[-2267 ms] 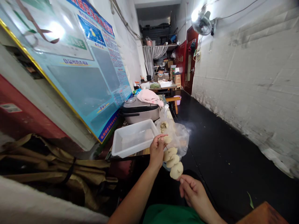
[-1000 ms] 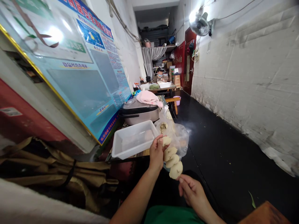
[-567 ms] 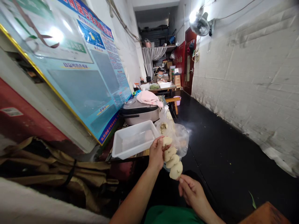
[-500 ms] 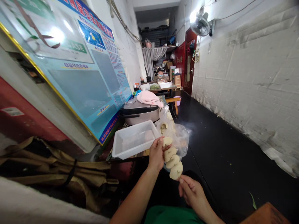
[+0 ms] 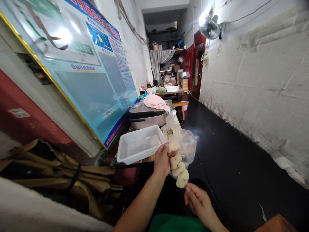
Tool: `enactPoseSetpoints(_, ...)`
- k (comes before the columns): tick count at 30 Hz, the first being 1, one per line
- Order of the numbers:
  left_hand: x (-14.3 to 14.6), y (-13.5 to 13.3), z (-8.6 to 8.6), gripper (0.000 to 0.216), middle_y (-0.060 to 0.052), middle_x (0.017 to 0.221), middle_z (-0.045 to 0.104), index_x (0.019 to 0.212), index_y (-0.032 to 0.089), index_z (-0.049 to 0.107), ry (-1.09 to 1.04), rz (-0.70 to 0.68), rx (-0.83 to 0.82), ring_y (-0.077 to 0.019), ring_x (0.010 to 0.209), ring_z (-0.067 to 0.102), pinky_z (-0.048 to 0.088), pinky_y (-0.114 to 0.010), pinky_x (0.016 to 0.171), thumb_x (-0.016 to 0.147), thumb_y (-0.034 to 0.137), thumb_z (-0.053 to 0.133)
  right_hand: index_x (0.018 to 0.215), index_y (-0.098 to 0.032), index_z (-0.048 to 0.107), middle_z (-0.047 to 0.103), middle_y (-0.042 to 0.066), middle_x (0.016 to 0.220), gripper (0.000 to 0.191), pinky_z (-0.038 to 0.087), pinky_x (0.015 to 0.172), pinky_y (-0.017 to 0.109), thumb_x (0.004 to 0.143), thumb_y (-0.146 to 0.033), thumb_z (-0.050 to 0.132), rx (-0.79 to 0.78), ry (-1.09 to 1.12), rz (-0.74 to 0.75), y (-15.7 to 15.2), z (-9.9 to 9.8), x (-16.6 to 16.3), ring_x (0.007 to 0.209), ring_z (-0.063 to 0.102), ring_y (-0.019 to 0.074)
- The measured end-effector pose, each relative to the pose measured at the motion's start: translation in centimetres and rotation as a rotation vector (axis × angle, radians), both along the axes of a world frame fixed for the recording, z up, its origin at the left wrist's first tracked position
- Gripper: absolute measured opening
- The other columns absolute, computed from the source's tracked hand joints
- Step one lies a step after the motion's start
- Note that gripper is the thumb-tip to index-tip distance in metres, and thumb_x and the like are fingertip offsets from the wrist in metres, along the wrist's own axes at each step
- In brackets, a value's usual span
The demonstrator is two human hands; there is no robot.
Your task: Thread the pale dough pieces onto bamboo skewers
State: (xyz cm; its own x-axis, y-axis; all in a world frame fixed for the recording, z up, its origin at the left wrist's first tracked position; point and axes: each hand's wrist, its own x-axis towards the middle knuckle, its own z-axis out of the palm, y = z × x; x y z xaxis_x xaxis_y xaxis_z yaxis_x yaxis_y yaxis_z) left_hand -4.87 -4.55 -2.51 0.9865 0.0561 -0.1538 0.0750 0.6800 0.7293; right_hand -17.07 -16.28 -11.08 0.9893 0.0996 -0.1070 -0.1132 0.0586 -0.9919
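My right hand (image 5: 198, 203) pinches the lower end of a thin skewer carrying several pale round food slices (image 5: 180, 167). My left hand (image 5: 162, 159) grips the topmost slice (image 5: 173, 146) at the skewer's upper end, pressing it against the slice below. The skewer tilts up and to the left in front of me. Just behind it stands a clear plastic bag (image 5: 184, 141) with more of the same pieces inside. A white plastic tray (image 5: 138, 146) rests on the table edge beside my left hand.
A grey rice cooker (image 5: 146, 116) with a pink cloth (image 5: 155, 101) sits behind the tray. A blue poster board (image 5: 91, 71) leans on the left wall. Far down the dark-floored corridor a person (image 5: 167, 77) sits at a table. A wall fan (image 5: 209, 27) hangs upper right.
My left hand has pushed the top slice down the skewer until it closes up against the others. The view has shifted slightly; my right hand keeps its hold.
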Motion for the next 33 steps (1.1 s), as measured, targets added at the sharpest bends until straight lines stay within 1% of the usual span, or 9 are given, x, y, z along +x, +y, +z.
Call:
enactPoseSetpoints(4,0.02,0.04,0.03,0.019,-0.005,0.082,0.067,0.088,0.012,0.059,0.017,0.012,0.029,-0.0147,0.071,0.065,0.056,-0.037,0.079,0.079,0.025,0.068,0.094,-0.013,0.057,0.044,-0.003,0.057,0.061,0.018,0.038,0.019,0.084,-0.072,0.046,-0.034,-0.025,0.007,-0.05,0.09,-0.11,0.04,0.027,0.0042)
enactPoseSetpoints(7,0.06,0.01,0.07,0.012,-0.005,0.082,0.066,0.088,0.011,0.059,0.024,0.025,0.03,-0.0144,0.072,0.065,0.056,-0.036,0.079,0.084,0.022,0.062,0.095,-0.012,0.058,0.045,-0.002,0.059,0.062,0.019,0.038,0.019,0.084,-0.072,0.045,-0.044,-0.041,0.012,-0.06,0.12,-0.21,0.041,0.028,0.0045)
enactPoseSetpoints(11,0.12,-0.1,0.18,0.009,-0.005,0.081,0.067,0.087,0.01,0.059,0.044,0.023,0.026,-0.0138,0.071,0.065,0.057,-0.036,0.079,0.088,0.019,0.056,0.095,-0.013,0.06,0.044,-0.002,0.059,0.059,0.02,0.04,0.019,0.084,-0.07,0.047,-0.025,-0.058,0.014,0.12,-0.16,-0.29,0.044,0.029,0.0051)
enactPoseSetpoints(15,0.15,-0.13,0.23,0.009,-0.005,0.077,0.067,0.084,0.011,0.058,0.065,0.02,0.009,-0.0134,0.067,0.065,0.057,-0.036,0.078,0.089,0.017,0.055,0.082,-0.015,0.057,0.041,-0.003,0.057,0.057,0.02,0.04,0.019,0.083,-0.071,0.048,-0.004,-0.044,-0.013,0.3,-0.52,-0.1,0.044,0.028,0.0045)
enactPoseSetpoints(18,0.15,-0.07,0.36,0.007,-0.006,0.076,0.068,0.082,0.011,0.058,0.097,-0.005,-0.025,-0.0163,0.069,0.067,0.057,-0.038,0.079,0.087,0.016,0.056,0.077,-0.015,0.053,0.04,-0.004,0.058,0.057,0.02,0.04,0.019,0.082,-0.072,0.048,0.0,-0.033,-0.016,0.27,-0.57,0.15,0.043,0.027,0.0038)
enactPoseSetpoints(21,0.13,-0.05,0.56,0.007,-0.009,0.077,0.069,0.08,0.01,0.059,0.126,-0.03,-0.043,-0.0185,0.073,0.069,0.057,-0.039,0.081,0.086,0.013,0.057,0.081,-0.015,0.055,0.042,-0.003,0.059,0.059,0.022,0.041,0.019,0.081,-0.073,0.048,-0.018,-0.041,-0.026,0.14,-0.52,0.37,0.044,0.029,0.0044)
enactPoseSetpoints(26,0.11,-0.18,0.69,0.007,-0.01,0.08,0.07,0.08,0.011,0.059,0.137,-0.043,-0.043,-0.0181,0.074,0.069,0.057,-0.034,0.078,0.086,0.013,0.056,0.089,-0.013,0.059,0.041,-0.004,0.058,0.058,0.021,0.041,0.019,0.085,-0.069,0.046,-0.044,-0.056,-0.022,0.02,-0.67,0.43,0.045,0.03,0.0051)
enactPoseSetpoints(29,0.05,-0.24,0.61,0.004,-0.009,0.082,0.069,0.082,0.011,0.06,0.124,-0.049,-0.023,-0.0184,0.072,0.069,0.057,-0.034,0.076,0.083,0.015,0.061,0.096,-0.013,0.06,0.042,-0.004,0.058,0.061,0.02,0.04,0.019,0.083,-0.071,0.047,-0.023,-0.033,-0.027,0.06,-0.74,0.36,0.043,0.028,0.0048)
enactPoseSetpoints(33,-0.12,-0.26,0.53,0.007,-0.007,0.079,0.068,0.085,0.011,0.059,0.084,-0.037,-0.001,-0.0164,0.069,0.067,0.056,-0.034,0.075,0.083,0.017,0.061,0.101,-0.012,0.06,0.043,-0.004,0.056,0.066,0.019,0.038,0.019,0.08,-0.073,0.049,-0.021,-0.012,-0.039,0.08,-0.4,0.28,0.041,0.027,0.0043)
